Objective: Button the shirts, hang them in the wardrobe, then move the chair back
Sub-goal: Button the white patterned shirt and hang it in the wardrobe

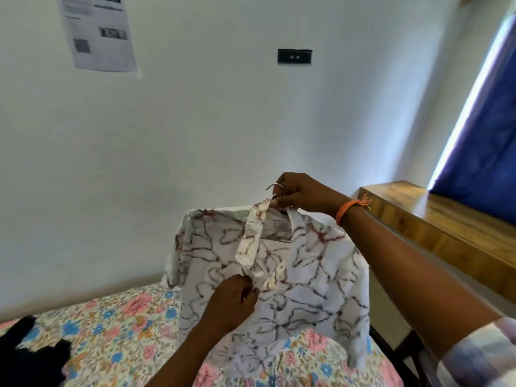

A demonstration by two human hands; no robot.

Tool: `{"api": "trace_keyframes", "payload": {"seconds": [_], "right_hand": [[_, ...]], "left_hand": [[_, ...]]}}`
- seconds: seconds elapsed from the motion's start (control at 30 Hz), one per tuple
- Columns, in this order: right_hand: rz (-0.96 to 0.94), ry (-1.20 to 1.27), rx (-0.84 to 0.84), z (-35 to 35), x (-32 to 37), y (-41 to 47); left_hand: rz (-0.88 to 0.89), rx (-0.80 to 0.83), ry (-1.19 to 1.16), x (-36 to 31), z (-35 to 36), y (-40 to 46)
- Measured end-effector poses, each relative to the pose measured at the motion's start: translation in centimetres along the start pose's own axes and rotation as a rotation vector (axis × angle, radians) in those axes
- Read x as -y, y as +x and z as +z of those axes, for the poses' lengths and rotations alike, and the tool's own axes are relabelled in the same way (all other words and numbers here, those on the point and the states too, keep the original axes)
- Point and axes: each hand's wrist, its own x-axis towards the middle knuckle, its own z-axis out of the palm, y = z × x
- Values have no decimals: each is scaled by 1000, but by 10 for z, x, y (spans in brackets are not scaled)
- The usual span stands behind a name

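Note:
A white shirt with a brown and grey line pattern hangs on a hanger over the bed. My right hand grips the hanger's metal hook at the collar and holds the shirt up. My left hand pinches the shirt's front placket just below the collar, fingers closed on the fabric. The shirt's lower hem rests on the bedding. Wardrobe and chair are out of view.
A floral bedsheet covers the bed below. A black garment lies at the lower left. A wooden desk stands to the right under a blue curtain. A paper notice and a dark switch plate are on the white wall.

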Motion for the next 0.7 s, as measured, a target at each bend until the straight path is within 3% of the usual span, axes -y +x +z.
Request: {"api": "trace_keyframes", "payload": {"seconds": [0.07,0.17,0.27,0.33,0.4,0.57,0.7], "right_hand": [[20,3,-46,-4,-5,-14],[57,5,-90,-15,-15,-38],[110,6,-157,-33,-24,-69],[137,49,-221,-46,-30,-94],[148,87,-293,-59,-37,-121],[205,69,-419,-104,-46,-207],[243,69,-640,-152,-50,-291]], "left_hand": [[129,-67,28,-11,-9,4],[323,-309,145,-36,-32,24],[317,-469,146,-60,-45,46],[263,-428,20,-82,-40,58],[276,-363,38,-115,-24,70],[515,-313,383,-234,46,94],[683,-380,339,-318,93,102]]}}
